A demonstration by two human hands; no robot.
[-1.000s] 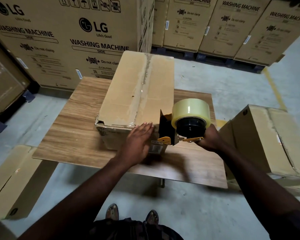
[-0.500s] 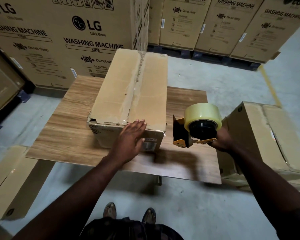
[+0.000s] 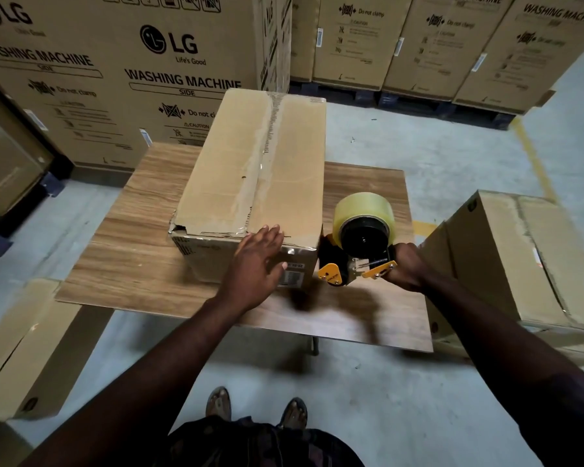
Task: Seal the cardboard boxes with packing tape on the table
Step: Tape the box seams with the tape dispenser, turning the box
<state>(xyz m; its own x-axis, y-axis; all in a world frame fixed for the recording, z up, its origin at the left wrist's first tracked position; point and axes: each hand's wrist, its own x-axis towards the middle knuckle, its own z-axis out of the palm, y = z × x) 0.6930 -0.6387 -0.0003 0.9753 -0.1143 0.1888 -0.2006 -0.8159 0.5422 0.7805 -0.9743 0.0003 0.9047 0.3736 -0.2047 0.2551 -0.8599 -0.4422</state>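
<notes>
A long cardboard box lies on the wooden table, with clear tape along its top centre seam. My left hand lies flat with straight fingers against the box's near end, fingertips at the top edge. My right hand grips the handle of a black and yellow tape dispenser. The dispenser carries a roll of clear tape and sits just right of the box's near right corner.
Another cardboard box stands right of the table, and one lies on the floor at the left. Large washing machine cartons line the back. My feet stand on the concrete floor.
The tape dispenser in my right hand pulled away to the right, then came back close to the box's near right corner. My left hand stays on the box's near end.
</notes>
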